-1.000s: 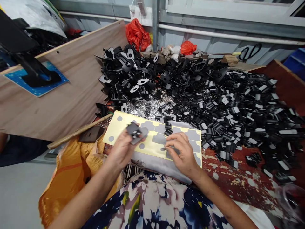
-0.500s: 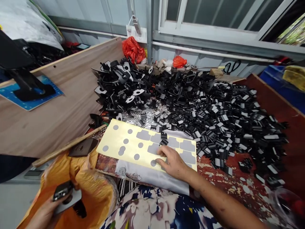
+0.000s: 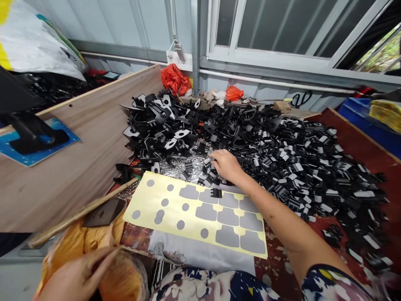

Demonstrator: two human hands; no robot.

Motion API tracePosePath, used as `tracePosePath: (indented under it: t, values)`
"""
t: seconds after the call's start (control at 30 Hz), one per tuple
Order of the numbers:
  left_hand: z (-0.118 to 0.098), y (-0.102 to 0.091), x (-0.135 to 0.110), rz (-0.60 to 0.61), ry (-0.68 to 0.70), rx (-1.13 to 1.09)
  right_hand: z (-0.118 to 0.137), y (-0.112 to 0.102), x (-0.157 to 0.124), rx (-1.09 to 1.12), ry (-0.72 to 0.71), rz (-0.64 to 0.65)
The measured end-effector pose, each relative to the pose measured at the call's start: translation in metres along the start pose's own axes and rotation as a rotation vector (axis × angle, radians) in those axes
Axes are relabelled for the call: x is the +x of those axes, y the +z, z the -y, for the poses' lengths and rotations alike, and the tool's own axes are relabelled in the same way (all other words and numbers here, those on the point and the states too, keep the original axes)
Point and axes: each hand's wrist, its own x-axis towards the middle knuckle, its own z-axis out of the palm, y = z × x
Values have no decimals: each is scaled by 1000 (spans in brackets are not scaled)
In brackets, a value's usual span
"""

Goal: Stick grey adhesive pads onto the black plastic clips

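My right hand (image 3: 228,167) reaches into the heap of small black plastic clips with grey pads (image 3: 291,163). Its fingertips and thumb are drawn together at the heap's near left edge; what they pinch, if anything, is too small to make out. Beside them lies a bed of shiny metal pins (image 3: 184,167). My left hand (image 3: 81,271), smeared by motion, hovers above an orange sack (image 3: 122,276) at lower left, fingers stretched out and seemingly holding nothing. Between the hands lies a yellow backing sheet (image 3: 175,198) with grey stickers, a single black clip (image 3: 216,192) standing on it.
Larger black plastic parts (image 3: 156,121) pile up at the back left against a wooden board (image 3: 103,121). A wooden stick (image 3: 90,205) slants along the table's left edge. Scissors (image 3: 301,99) and red plastic bags (image 3: 175,79) are near the wall.
My right hand has left the sheet and moved forward to the clips. The black part with a grey pad no longer shows in my left hand, which has shifted right over the sack.
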Motion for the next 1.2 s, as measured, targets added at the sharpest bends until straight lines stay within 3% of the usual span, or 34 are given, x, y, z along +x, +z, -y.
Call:
tracePosePath:
  t: [0.07, 0.17, 0.23, 0.33, 0.43, 0.5, 0.57, 0.63, 0.7, 0.8, 0.9, 0.97, 1.03, 1.13, 1.2]
  values:
    - [-62, 5, 14, 54, 324, -40, 13, 12, 29, -12, 0, 31]
    - [-127, 43, 39, 16, 746, 7, 29, 32, 62, -31, 52, 63]
    - [-143, 78, 55, 1, 938, 114, 29, 37, 76, -31, 96, 63]
    - [-139, 124, 67, 69, 1027, 227, 19, 25, 72, -32, 142, 39]
    - [-127, 146, 66, 86, 973, 214, 15, 4, 24, 65, 132, -59]
    - [-122, 148, 63, 85, 935, 171, 20, -3, -27, 374, 114, -125]
    - [-121, 148, 60, 90, 917, 135, 27, 3, -76, 793, 139, 9]
    - [-123, 147, 60, 96, 908, 119, 31, 17, -106, 1135, 210, 178]
    - [-125, 147, 61, 101, 889, 113, 30, 31, -110, 1256, 304, 139]
    - [-126, 144, 65, 133, 846, 54, 21, 30, -87, 1155, 389, -219]
    - [-131, 132, 65, 189, 708, -192, 23, 8, -79, 727, 238, -487]
    - [-141, 121, 59, 225, 476, -516, 38, -1, -94, 353, 43, -508]
    - [-155, 111, 48, 356, 201, -906, 59, 0, -120, 140, -145, -459]
    - [-179, 108, 32, 599, -46, -1325, 85, 17, -154, 79, -360, -445]
    - [-189, 111, 30, 588, -97, -1406, 91, 27, -169, 162, -406, -443]
